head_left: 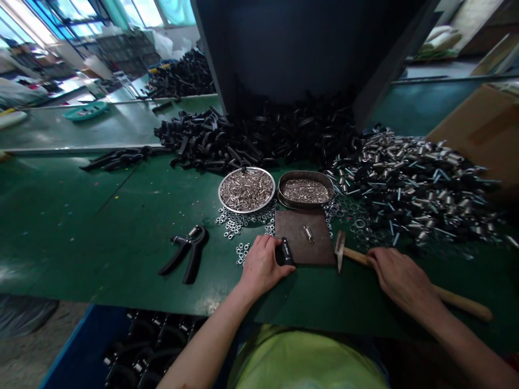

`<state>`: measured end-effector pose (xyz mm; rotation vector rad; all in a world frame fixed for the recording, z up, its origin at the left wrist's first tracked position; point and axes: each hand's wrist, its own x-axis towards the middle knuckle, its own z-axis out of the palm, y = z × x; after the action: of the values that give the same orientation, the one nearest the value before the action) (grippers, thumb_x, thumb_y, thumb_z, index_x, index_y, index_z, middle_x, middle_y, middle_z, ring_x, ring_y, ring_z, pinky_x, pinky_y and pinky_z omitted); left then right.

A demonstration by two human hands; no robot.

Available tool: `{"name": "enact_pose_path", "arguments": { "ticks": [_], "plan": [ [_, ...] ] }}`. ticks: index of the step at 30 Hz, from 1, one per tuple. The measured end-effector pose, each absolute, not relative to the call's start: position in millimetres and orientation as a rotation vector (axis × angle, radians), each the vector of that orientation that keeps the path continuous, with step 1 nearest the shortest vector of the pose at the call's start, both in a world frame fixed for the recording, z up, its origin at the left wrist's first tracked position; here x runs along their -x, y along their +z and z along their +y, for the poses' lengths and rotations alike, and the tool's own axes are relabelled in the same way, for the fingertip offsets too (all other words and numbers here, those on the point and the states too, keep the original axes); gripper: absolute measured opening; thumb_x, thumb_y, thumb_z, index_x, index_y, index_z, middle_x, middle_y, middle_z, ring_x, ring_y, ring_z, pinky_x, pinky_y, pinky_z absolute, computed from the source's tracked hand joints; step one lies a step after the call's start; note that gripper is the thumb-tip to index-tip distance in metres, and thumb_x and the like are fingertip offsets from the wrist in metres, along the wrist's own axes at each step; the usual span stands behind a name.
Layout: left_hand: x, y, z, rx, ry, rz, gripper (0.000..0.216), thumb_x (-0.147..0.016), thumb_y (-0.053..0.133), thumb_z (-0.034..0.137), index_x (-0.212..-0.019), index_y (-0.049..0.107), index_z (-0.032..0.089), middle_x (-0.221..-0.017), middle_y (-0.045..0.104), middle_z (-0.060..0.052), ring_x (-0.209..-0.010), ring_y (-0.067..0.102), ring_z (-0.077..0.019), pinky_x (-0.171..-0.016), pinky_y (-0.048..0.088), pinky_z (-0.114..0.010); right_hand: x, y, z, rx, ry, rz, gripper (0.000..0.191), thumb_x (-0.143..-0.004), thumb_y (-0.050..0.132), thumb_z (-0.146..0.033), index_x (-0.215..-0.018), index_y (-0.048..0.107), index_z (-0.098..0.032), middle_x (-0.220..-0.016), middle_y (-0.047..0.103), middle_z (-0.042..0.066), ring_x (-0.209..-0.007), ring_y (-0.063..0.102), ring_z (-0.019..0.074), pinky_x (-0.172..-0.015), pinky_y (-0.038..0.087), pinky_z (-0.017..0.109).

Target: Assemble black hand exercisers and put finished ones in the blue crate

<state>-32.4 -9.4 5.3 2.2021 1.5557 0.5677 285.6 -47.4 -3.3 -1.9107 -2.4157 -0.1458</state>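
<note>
My left hand [263, 265] is closed around a small black plastic part [285, 253] at the near left corner of a dark brown metal plate [310, 251]. A small metal spring [308, 233] lies on that plate. My right hand [399, 278] rests over the wooden handle of a hammer [458, 300], fingers curled on it; the hammer's metal head [339, 249] lies just right of the plate. An assembled black hand gripper [187, 253] lies on the green table to the left.
Two round metal trays of small silver pieces [246, 189] [305, 190] stand behind the plate, with loose nuts [235, 224] around them. A big heap of black handles [251, 138] and a heap of springs and screws [413, 178] lie behind. A blue crate [133, 346] sits below the table.
</note>
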Motion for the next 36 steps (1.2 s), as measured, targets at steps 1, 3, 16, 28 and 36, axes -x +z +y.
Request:
{"name": "enact_pose_path", "arguments": {
  "ticks": [1, 3, 16, 28, 36],
  "plan": [
    [32, 5, -9, -2.2, 0.565, 1.559, 0.054, -0.058, 0.08, 0.038, -0.101, 0.055, 0.017, -0.098, 0.058, -0.006, -0.093, 0.051, -0.0245, -0.081, 0.046, -0.039, -284, -2, -46, 1.899, -0.161, -2.424, 0.025, -0.091, 0.036, -0.029, -0.09, 0.057, -0.017, -0.08, 0.061, 0.01, -0.073, 0.057, 0.0229, -0.065, 0.043, 0.036],
    [32, 5, -10, -2.195, 0.566, 1.569, 0.056, -0.057, 0.081, 0.038, -0.101, 0.055, 0.017, -0.098, 0.057, -0.006, -0.094, 0.051, -0.0244, -0.081, 0.046, -0.039, -283, -2, -44, 1.841, -0.17, -2.478, 0.026, -0.09, 0.039, -0.035, -0.096, 0.057, -0.017, -0.086, 0.062, 0.01, -0.077, 0.057, 0.0233, -0.067, 0.043, 0.035],
    [31, 4, -10, -2.179, 0.571, 1.579, 0.057, -0.055, 0.081, 0.04, -0.101, 0.055, 0.017, -0.097, 0.058, -0.007, -0.095, 0.051, -0.0252, -0.081, 0.045, -0.04, -212, 51, -34, 1.58, 0.244, -2.173, 0.029, -0.093, 0.031, -0.031, -0.111, 0.053, -0.023, -0.098, 0.068, 0.009, -0.084, 0.066, 0.0211, -0.069, 0.051, 0.032],
    [30, 3, -11, -2.205, 0.586, 1.589, 0.057, -0.054, 0.081, 0.04, -0.099, 0.055, 0.017, -0.097, 0.058, -0.006, -0.093, 0.05, -0.0251, -0.081, 0.045, -0.039, -172, 48, -27, 1.445, 0.202, -2.157, 0.032, -0.093, 0.031, -0.024, -0.114, 0.054, -0.02, -0.099, 0.069, 0.011, -0.085, 0.067, 0.0213, -0.071, 0.052, 0.032],
    [28, 4, -11, -2.192, 0.552, 1.603, 0.056, -0.057, 0.08, 0.039, -0.1, 0.055, 0.015, -0.098, 0.058, -0.008, -0.094, 0.05, -0.0258, -0.082, 0.045, -0.04, -212, 12, -43, 1.666, -0.041, -2.336, 0.034, -0.095, 0.033, -0.026, -0.121, 0.052, -0.02, -0.108, 0.068, 0.007, -0.086, 0.066, 0.019, -0.067, 0.05, 0.029]
  ]
}}
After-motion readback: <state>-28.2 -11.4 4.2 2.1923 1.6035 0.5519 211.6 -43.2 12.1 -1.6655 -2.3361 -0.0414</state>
